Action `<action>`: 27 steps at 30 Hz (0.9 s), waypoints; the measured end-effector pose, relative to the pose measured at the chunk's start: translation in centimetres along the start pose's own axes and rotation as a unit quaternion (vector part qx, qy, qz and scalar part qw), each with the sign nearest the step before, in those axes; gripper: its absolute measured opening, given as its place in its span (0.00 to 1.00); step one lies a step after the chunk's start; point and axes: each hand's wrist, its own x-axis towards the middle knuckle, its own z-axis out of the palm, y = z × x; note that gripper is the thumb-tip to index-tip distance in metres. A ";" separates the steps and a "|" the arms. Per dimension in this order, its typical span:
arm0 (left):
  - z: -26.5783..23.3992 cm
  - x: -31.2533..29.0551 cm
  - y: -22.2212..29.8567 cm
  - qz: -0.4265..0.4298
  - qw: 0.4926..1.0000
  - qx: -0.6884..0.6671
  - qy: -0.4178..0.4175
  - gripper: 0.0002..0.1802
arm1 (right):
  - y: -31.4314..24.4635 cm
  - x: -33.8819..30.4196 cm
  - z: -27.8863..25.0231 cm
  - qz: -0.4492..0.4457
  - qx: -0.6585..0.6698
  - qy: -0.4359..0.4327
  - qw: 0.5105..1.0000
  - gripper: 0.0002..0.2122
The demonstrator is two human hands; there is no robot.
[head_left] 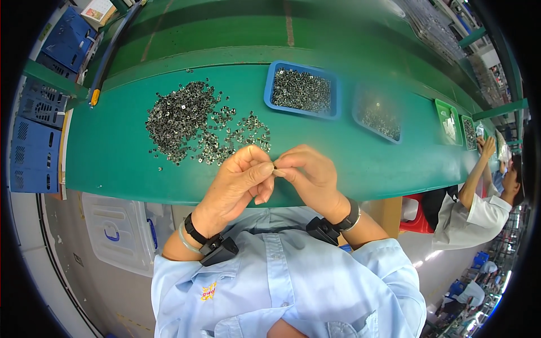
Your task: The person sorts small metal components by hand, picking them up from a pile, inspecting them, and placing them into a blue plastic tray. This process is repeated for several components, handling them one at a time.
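Observation:
My left hand and my right hand meet above the near edge of the green table. Thumb and fingers of each are pinched together, fingertips touching. Whatever small piece sits between them is covered by the fingers and too small to name. Just beyond my left hand lies a loose scatter of small metal parts, some shiny and some dark. It joins a large dark heap of the same kind of parts to the left. A blue tray full of similar small parts stands beyond my hands.
Right of the blue tray is a second tray, blurred, with small parts. Green trays lie at the table's far right, where a co-worker sits with hands raised. Blue crates stand left; a clear plastic box is below the table.

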 end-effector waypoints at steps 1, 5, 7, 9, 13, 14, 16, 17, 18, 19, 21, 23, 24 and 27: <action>0.1 0.0 0.0 0.000 1.000 0.000 -0.001 0.08 | 0.2 -0.1 0.1 0.017 0.023 0.002 1.000 0.06; 0.3 0.1 -0.1 0.009 0.999 -0.035 0.002 0.10 | 0.2 -0.4 0.1 0.069 0.087 0.006 0.994 0.05; 0.3 0.1 -0.2 0.010 1.000 -0.011 -0.001 0.11 | 0.1 -0.5 0.1 0.105 0.123 0.007 0.987 0.05; 0.3 0.2 -0.3 0.011 1.000 0.001 -0.003 0.12 | 0.1 -0.6 0.2 0.124 0.149 0.011 0.981 0.04; 0.5 0.2 -0.5 0.015 1.000 0.002 -0.001 0.12 | 0.3 -0.9 0.5 0.165 0.203 0.024 0.965 0.04; 0.5 0.2 -0.5 0.017 1.000 0.011 0.004 0.11 | 0.4 -0.9 0.5 0.166 0.205 0.027 0.964 0.04; 0.7 0.1 -0.5 0.021 0.999 0.028 0.015 0.11 | 0.4 -1.0 0.6 0.167 0.207 0.029 0.963 0.03; 0.7 0.1 -0.5 0.021 0.999 0.028 0.014 0.11 | 0.3 -1.0 0.7 0.162 0.197 0.028 0.966 0.04; 0.8 0.1 -0.5 0.026 0.999 0.029 0.022 0.11 | 0.3 -1.0 0.6 0.158 0.186 0.027 0.969 0.04; 0.9 0.2 -0.6 0.032 0.999 0.031 0.029 0.10 | 0.2 -1.0 0.5 0.154 0.176 0.027 0.972 0.04; 0.8 0.2 -0.5 0.036 0.998 0.031 0.035 0.10 | 0.4 -0.4 -0.1 0.139 0.124 0.035 0.982 0.05; 0.1 -0.1 -0.2 0.052 0.997 -0.002 0.049 0.08 | 1.1 0.9 -1.1 0.104 0.025 0.049 0.993 0.06; -0.4 -0.3 -0.1 0.060 0.996 -0.019 0.057 0.08 | 1.5 2.1 -1.7 0.106 0.025 0.048 0.993 0.06; -1.9 -1.1 -0.2 0.066 0.994 -0.019 0.082 0.07 | 2.6 4.6 -3.5 0.155 -0.032 0.083 0.984 0.06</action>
